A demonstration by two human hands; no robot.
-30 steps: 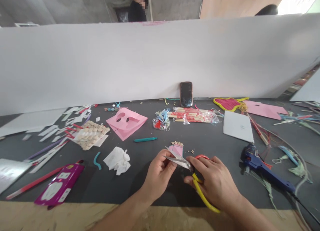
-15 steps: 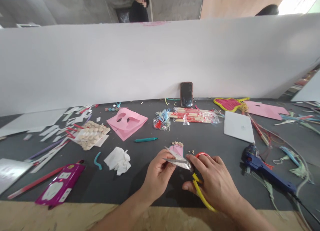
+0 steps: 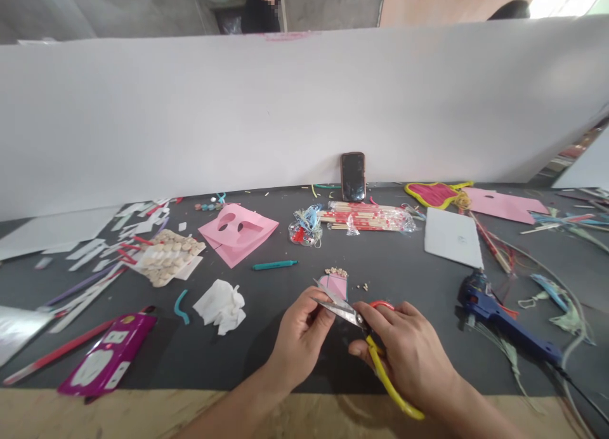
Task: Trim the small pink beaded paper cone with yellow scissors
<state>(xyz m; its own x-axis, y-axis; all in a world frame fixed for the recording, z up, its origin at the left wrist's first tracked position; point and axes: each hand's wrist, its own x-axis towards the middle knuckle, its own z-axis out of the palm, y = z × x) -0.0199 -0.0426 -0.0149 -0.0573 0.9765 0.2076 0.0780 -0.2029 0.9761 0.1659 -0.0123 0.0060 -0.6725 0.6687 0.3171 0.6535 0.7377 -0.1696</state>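
My right hand point(image 3: 413, 356) grips a pair of scissors point(image 3: 354, 317) with one yellow and one red handle; the blades point left. My left hand point(image 3: 299, 337) pinches a small whitish scrap of paper point(image 3: 326, 295) right at the blades. Both hands hover over the dark mat point(image 3: 404, 274) near the front edge. Just behind the blades lies a small pink paper piece point(image 3: 335, 283) with tiny beads along its top.
A crumpled white tissue point(image 3: 220, 304) and a teal marker point(image 3: 275, 265) lie left of my hands. A blue glue gun point(image 3: 499, 318) lies on the right. Pink mask paper point(image 3: 236, 229), a phone point(image 3: 353, 176), a stick bundle point(image 3: 366, 217) and a magenta pack point(image 3: 107, 355) lie around. A white divider point(image 3: 285, 115) stands behind.
The scissor blades have closed a little on the scrap. Both hands stay in nearly the same place; the view has tipped slightly downward.
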